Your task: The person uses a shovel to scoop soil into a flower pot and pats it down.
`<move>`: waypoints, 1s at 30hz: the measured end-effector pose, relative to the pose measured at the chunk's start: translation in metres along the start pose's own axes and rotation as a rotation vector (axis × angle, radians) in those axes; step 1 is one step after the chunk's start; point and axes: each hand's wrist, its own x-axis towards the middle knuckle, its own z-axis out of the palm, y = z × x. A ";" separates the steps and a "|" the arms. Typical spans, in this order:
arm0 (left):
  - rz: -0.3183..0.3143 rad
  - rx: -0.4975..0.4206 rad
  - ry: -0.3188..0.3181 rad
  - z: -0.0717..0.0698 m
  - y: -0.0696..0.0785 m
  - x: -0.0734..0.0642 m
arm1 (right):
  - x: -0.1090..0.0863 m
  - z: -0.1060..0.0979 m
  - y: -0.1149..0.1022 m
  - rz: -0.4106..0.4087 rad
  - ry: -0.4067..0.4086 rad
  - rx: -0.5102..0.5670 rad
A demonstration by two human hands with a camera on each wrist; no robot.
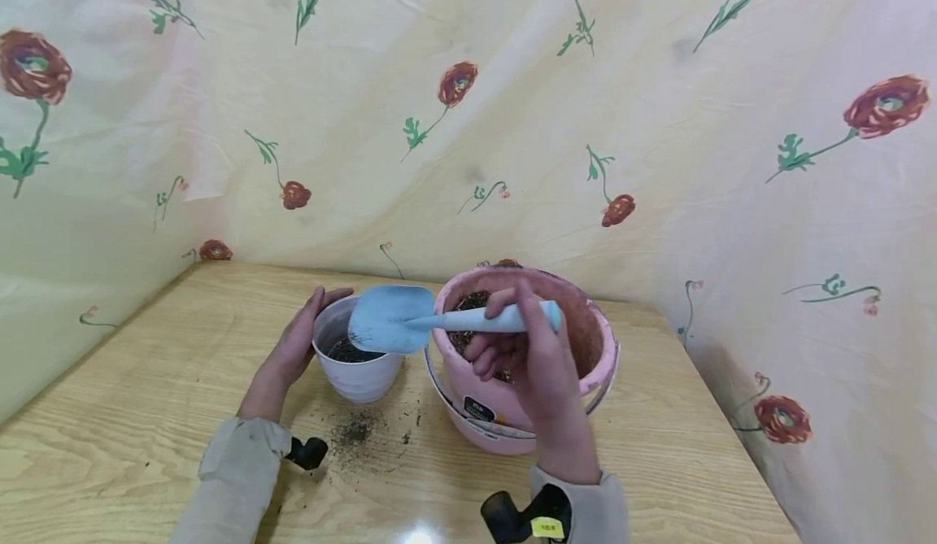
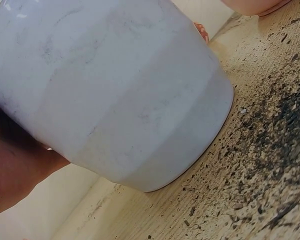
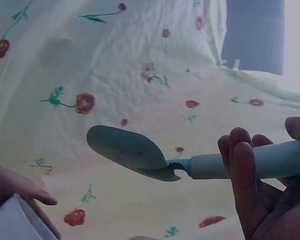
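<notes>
My right hand (image 1: pixel 538 357) grips the pale handle of a blue hand trowel (image 1: pixel 391 319), held level above the pots. Its blade hangs over the right part of a white flowerpot (image 1: pixel 359 377) and looks bare, with a few dark specks. Dark soil (image 1: pixel 350 352) lies inside the pot. My left hand (image 1: pixel 296 341) holds the pot at its left side, with fingers along the rim; the far fingers are partly hidden. In the left wrist view the ribbed white flowerpot (image 2: pixel 125 100) stands upright on the wooden table. Below my right hand is a pink bucket (image 1: pixel 600 332) with soil.
Spilled soil (image 1: pixel 356 430) is scattered on the wooden table (image 1: pixel 132 446) in front of the white flowerpot. The bucket's handle (image 1: pixel 439 385) hangs down around its front. A flower-printed cloth (image 1: pixel 381 121) rises behind the table and along its sides.
</notes>
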 end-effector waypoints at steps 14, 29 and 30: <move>-0.007 0.018 0.017 0.003 -0.002 0.006 | -0.006 -0.074 -0.020 -0.012 0.138 0.028; -0.004 0.012 0.037 0.007 -0.005 0.010 | -0.012 -0.117 -0.021 0.074 0.319 -0.247; -0.003 0.012 0.037 0.008 -0.005 0.010 | -0.013 -0.120 -0.022 0.079 0.296 -0.250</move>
